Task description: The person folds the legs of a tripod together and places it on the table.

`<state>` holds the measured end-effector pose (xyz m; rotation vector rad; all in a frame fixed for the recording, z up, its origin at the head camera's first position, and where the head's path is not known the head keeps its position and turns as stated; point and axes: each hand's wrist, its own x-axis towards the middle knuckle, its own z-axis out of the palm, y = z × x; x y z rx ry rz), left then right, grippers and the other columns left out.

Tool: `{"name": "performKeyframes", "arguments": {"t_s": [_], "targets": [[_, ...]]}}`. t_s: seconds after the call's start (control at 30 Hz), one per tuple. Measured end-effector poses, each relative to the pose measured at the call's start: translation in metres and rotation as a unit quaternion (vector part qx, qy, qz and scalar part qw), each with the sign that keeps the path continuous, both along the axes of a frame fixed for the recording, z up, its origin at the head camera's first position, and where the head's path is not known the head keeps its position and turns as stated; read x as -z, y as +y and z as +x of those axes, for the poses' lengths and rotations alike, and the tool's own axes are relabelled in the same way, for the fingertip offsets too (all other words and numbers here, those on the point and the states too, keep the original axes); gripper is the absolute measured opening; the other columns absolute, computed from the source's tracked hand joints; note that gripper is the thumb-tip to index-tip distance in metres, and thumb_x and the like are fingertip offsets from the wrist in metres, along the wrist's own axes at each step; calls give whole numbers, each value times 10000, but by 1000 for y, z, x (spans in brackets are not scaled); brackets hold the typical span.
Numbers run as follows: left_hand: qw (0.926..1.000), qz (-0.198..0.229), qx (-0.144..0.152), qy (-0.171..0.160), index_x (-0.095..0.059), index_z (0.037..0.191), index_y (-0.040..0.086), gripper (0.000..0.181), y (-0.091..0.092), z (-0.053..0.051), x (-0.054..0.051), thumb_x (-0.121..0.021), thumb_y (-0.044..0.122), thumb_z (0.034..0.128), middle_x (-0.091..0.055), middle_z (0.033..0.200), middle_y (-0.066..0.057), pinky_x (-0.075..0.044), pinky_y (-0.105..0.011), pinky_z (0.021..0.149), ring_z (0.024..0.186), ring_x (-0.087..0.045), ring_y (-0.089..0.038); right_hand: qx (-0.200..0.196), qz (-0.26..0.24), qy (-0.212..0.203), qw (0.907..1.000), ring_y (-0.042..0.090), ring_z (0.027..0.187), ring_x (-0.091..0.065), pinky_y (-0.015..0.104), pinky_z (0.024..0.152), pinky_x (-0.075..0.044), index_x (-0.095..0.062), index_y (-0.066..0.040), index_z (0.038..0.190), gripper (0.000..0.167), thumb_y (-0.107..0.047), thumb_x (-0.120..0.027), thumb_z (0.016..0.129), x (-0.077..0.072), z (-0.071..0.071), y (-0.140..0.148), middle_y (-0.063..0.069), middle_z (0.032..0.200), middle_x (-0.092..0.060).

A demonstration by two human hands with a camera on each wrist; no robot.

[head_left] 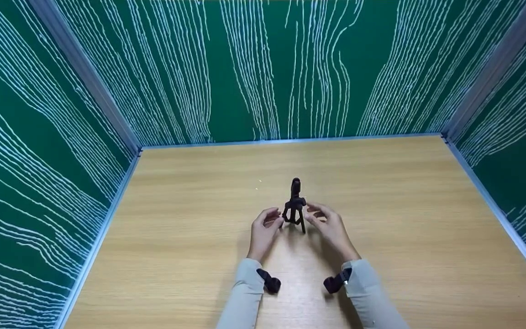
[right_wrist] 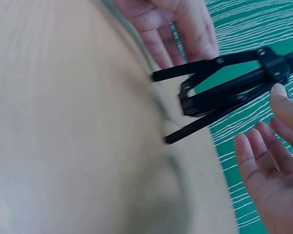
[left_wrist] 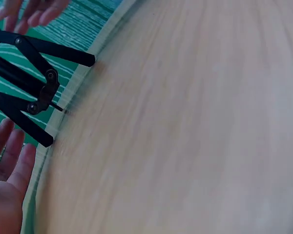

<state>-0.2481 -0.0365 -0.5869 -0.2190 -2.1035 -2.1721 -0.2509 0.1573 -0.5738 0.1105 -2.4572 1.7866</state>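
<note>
A small black tripod [head_left: 295, 205] is upright over the table, its legs spread and its head at the top. On its left, the left hand [head_left: 264, 230] has its thumb and fingertips beside a leg; in the right wrist view that thumb appears to touch the leg. The right hand [head_left: 331, 230] is on the other side, its relaxed fingers spread and its thumb close to the collar where the legs join. Folding braces link the legs of the tripod [left_wrist: 41, 92] to its centre post. Neither hand is curled round it. Whether the right thumb touches it, I cannot tell.
The wooden table [head_left: 190, 192] has a pale raised edge along its back and sides. Green panels [head_left: 240, 68] with wavy white lines stand behind and at both sides. Two tiny pale specks lie left of the tripod. Black wrist cameras sit at both sleeves.
</note>
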Motion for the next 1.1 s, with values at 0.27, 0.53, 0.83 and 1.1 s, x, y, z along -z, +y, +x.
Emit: {"name": "performKeyframes", "arguments": {"t_s": [0.27, 0.53, 0.83, 1.1], "targets": [[9996, 129, -101, -222, -574, 1179, -134, 357, 1, 0, 4, -668, -36, 849, -659, 1071, -237, -518, -229, 886, 978, -643, -247, -106, -447, -588, 9972, 210, 899, -632, 220, 771, -551, -607, 33, 1212, 383, -45, -698, 848, 22, 4, -4, 197, 1058, -659], [9987, 141, -92, -490, -632, 1158, -65, 326, 3, -6, 15, -684, -18, 840, -681, 1061, -178, -549, -286, 865, 929, -656, -180, 140, -590, -590, 9964, 178, 804, -632, 226, 707, -555, -637, 65, 1120, 325, 7, -721, 811, 36, 6, -11, 178, 945, -681], [9988, -76, -303, -381, -730, 1038, 25, 221, 5, -16, 38, -733, 86, 826, -719, 997, -118, -545, -226, 825, 896, -663, -125, 501, -335, -339, 9976, 88, 750, -631, 165, 710, -504, -685, 38, 937, 167, -50, -745, 808, 44, 7, -17, 161, 885, -708], [9982, -199, -463, -322, -744, 1018, 46, 214, 5, -14, 37, -746, 109, 814, -734, 1002, -82, -541, -221, 847, 953, -672, -164, 731, -226, -6, 9971, 42, 742, -624, 157, 721, -492, -710, 7, 851, 119, -60, -775, 778, 45, 9, -18, 134, 861, -719]]}}
